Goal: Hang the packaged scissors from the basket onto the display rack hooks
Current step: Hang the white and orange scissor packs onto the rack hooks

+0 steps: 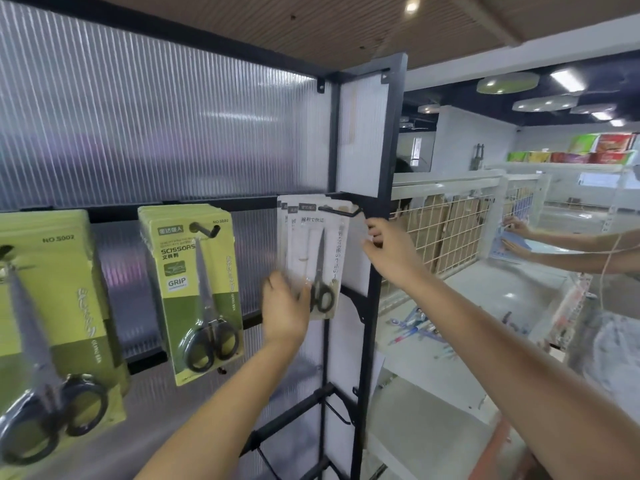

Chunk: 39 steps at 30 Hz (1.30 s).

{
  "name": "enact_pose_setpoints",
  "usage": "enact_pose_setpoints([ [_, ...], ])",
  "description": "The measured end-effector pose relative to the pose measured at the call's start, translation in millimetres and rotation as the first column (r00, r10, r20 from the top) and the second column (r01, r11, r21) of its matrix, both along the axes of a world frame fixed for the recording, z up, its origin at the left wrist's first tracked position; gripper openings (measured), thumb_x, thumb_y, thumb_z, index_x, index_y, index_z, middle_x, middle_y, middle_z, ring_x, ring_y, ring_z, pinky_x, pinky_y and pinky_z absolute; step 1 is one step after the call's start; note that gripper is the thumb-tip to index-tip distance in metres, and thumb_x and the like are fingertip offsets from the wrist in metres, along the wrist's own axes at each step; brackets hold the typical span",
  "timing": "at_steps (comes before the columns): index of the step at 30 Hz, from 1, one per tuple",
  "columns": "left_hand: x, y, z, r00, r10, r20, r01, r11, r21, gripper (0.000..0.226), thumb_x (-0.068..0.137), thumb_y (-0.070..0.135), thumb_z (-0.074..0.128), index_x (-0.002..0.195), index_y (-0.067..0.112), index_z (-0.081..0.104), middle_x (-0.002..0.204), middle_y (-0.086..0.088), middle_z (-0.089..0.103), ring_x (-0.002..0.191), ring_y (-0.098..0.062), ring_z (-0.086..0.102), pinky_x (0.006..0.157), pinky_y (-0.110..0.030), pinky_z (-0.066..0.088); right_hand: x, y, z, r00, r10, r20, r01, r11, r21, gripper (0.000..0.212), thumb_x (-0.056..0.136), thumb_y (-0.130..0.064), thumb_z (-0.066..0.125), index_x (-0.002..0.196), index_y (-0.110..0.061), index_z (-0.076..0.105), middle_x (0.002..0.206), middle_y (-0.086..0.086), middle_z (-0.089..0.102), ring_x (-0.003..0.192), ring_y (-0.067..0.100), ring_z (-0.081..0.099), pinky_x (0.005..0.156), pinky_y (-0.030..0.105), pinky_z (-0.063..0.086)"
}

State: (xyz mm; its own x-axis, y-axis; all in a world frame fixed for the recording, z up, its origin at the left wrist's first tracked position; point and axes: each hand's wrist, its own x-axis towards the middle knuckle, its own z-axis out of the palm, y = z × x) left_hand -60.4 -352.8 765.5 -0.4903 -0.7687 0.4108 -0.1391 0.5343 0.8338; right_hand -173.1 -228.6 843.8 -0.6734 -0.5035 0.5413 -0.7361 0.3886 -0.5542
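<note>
Several white packs of scissors hang on a black hook at the right end of the display rack. My left hand lies against the lower left of the front white pack, fingers fairly straight, thumb at the scissor handles. My right hand is raised just right of the packs, next to the black upright post, fingers loosely curled and holding nothing that I can see. Green scissor packs hang on a middle hook, and more green packs hang at the left. The basket is out of view.
Empty black hooks stick out lower on the rack. To the right stand white wire-mesh shelves with pens lying on a shelf. Another person's hands handle blue items at the far right.
</note>
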Motion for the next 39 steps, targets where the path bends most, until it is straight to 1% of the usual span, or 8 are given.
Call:
enact_pose_setpoints([
  [4, 17, 29, -13, 0.998, 0.03, 0.061, -0.012, 0.961, -0.275, 0.034, 0.085, 0.006, 0.062, 0.114, -0.007, 0.052, 0.118, -0.024, 0.049, 0.109, -0.039, 0.047, 0.092, -0.041, 0.039, 26, 47, -24, 0.997, -0.082, 0.002, 0.081, 0.993, 0.086, 0.041, 0.096, -0.02, 0.049, 0.135, -0.009, 0.047, 0.13, 0.01, 0.054, 0.115, 0.022, 0.054, 0.097, 0.033, 0.043],
  [8, 35, 78, -23, 0.973, -0.148, 0.175, 0.206, 0.901, -0.382, 0.036, 0.088, 0.009, 0.059, 0.121, -0.005, 0.052, 0.126, -0.021, 0.051, 0.118, -0.036, 0.045, 0.099, -0.038, 0.035, 57, 110, -51, 0.987, -0.157, -0.025, 0.159, 0.973, 0.169, 0.042, 0.096, -0.018, 0.046, 0.137, -0.007, 0.045, 0.136, 0.012, 0.049, 0.119, 0.026, 0.051, 0.099, 0.031, 0.037],
  [15, 49, 208, -82, 0.812, -0.445, 0.378, 0.563, 0.769, -0.304, 0.045, 0.095, 0.021, 0.05, 0.135, 0.0, 0.043, 0.14, -0.016, 0.043, 0.129, -0.03, 0.039, 0.105, -0.032, 0.027, 110, 238, -131, 0.939, -0.343, -0.011, 0.334, 0.906, 0.259, 0.041, 0.094, -0.016, 0.049, 0.134, -0.005, 0.048, 0.131, 0.016, 0.052, 0.118, 0.032, 0.052, 0.094, 0.035, 0.039],
  [20, 69, 278, -165, 0.58, -0.588, 0.563, 0.769, 0.623, -0.141, 0.043, 0.097, 0.025, 0.046, 0.134, 0.003, 0.044, 0.136, -0.013, 0.046, 0.126, -0.027, 0.041, 0.101, -0.031, 0.03, 151, 313, -225, 0.853, -0.5, 0.15, 0.422, 0.829, 0.367, 0.039, 0.094, -0.019, 0.046, 0.131, -0.007, 0.05, 0.129, 0.015, 0.053, 0.106, 0.035, 0.057, 0.087, 0.036, 0.044],
  [27, 100, 311, -315, 0.233, -0.65, 0.723, 0.842, 0.507, 0.184, 0.034, 0.098, 0.028, 0.044, 0.126, 0.008, 0.049, 0.127, -0.007, 0.051, 0.115, -0.024, 0.049, 0.09, -0.032, 0.041, 217, 359, -389, 0.632, -0.641, 0.435, 0.414, 0.754, 0.51, 0.038, 0.097, -0.021, 0.044, 0.132, -0.007, 0.047, 0.128, 0.011, 0.053, 0.115, 0.027, 0.052, 0.09, 0.031, 0.039],
  [33, 132, 285, -462, -0.005, -0.589, 0.808, 0.787, 0.496, 0.366, 0.014, 0.099, 0.027, 0.043, 0.101, 0.014, 0.049, 0.098, 0.003, 0.048, 0.098, -0.017, 0.052, 0.071, -0.024, 0.037, 281, 347, -541, 0.275, -0.702, 0.657, 0.37, 0.708, 0.602, 0.032, 0.098, -0.018, 0.041, 0.127, -0.008, 0.05, 0.124, 0.006, 0.053, 0.115, 0.021, 0.051, 0.091, 0.028, 0.04],
  [36, 148, 264, -526, -0.122, -0.553, 0.824, 0.75, 0.492, 0.441, 0.015, 0.098, 0.025, 0.045, 0.106, 0.014, 0.052, 0.104, 0.003, 0.053, 0.099, -0.016, 0.054, 0.077, -0.025, 0.043, 312, 335, -607, 0.106, -0.702, 0.704, 0.317, 0.695, 0.645, 0.024, 0.097, -0.019, 0.043, 0.117, -0.013, 0.054, 0.115, 0.005, 0.056, 0.097, 0.018, 0.055, 0.083, 0.033, 0.047],
  [39, 156, 246, -579, -0.207, -0.529, 0.823, 0.707, 0.501, 0.499, 0.022, 0.096, 0.021, 0.046, 0.115, 0.012, 0.054, 0.115, -0.005, 0.056, 0.104, -0.02, 0.054, 0.082, -0.027, 0.042, 325, 328, -654, 0.066, -0.687, 0.724, 0.243, 0.715, 0.656, 0.031, 0.096, -0.019, 0.045, 0.126, -0.018, 0.052, 0.12, 0.0, 0.055, 0.102, 0.017, 0.055, 0.085, 0.032, 0.047],
])
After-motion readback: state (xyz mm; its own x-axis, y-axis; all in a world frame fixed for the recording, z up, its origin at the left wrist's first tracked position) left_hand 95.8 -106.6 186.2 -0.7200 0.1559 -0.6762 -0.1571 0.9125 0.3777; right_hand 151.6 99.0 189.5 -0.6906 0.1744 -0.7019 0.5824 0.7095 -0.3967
